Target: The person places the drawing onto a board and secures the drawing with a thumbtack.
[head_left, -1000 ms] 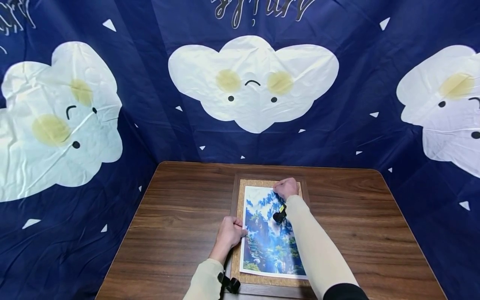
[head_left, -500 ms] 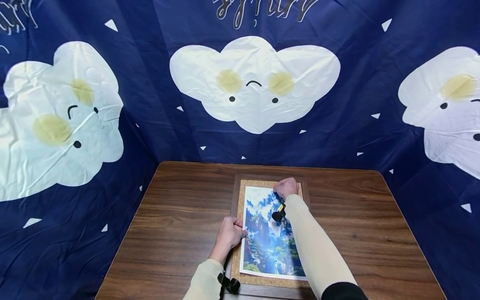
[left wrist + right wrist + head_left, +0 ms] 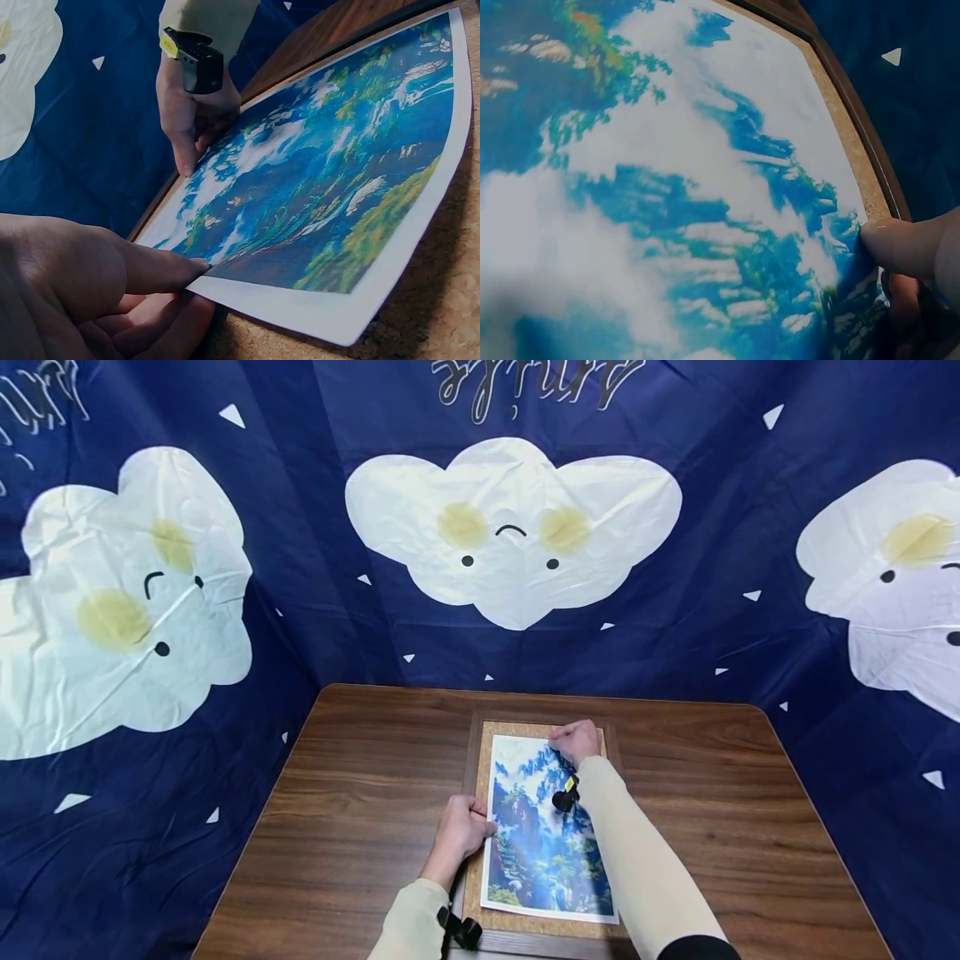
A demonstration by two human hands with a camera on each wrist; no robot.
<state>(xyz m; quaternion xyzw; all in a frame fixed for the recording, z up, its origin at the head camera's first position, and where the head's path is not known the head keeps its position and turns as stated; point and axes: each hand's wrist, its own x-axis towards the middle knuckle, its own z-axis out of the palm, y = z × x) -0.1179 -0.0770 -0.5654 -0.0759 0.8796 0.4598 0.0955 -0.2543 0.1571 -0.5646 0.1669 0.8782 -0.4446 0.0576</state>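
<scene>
A printed landscape picture, blue mountains and clouds with a white border, lies over a framed cork board. My left hand pinches its left edge about midway; in the left wrist view the thumb lies on top and the fingers curl below the paper. Near that hand the white border lifts off the cork and casts a shadow. At the far edge, right of its middle, my right hand pinches the paper. The right wrist view has the thumb on the print's edge with a finger underneath.
The board's brown frame rests on a dark wood table. A blue curtain with white clouds hangs behind and at both sides. Small black wrist cameras are worn on both arms.
The right wrist and forearm have shifted slightly to the right, showing more of the picture's lower right corner. The left hand keeps its hold on the edge. The head view has tilted slightly.
</scene>
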